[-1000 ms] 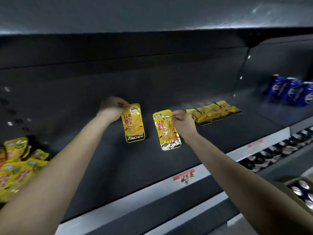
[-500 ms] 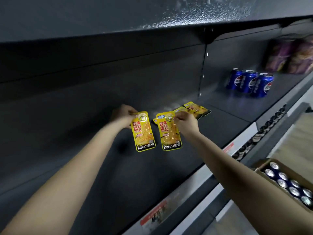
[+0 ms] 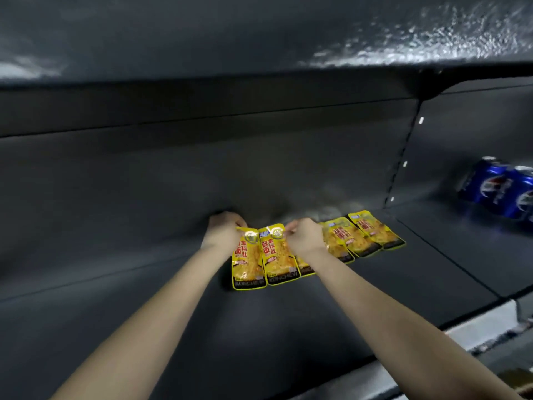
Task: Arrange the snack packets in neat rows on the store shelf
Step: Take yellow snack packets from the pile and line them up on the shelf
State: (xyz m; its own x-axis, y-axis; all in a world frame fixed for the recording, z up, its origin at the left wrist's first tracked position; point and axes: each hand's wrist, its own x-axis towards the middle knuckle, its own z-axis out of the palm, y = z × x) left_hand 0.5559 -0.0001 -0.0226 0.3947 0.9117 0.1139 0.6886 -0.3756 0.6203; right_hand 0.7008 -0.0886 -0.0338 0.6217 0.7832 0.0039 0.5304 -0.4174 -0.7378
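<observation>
Setting two more packets into the back row of the dark metal store shelf.

Left hand pinching the top edge of one flat glossy yellow foil snack packet, right hand pinching the top of a second like it, both lying side by side, edges touching or overlapping. Just right, partly hidden under the right wrist, a row of matching yellow packets. Next, probably: nudging both square against that row, then letting go. Thin, slippery, easily skewed.
</observation>
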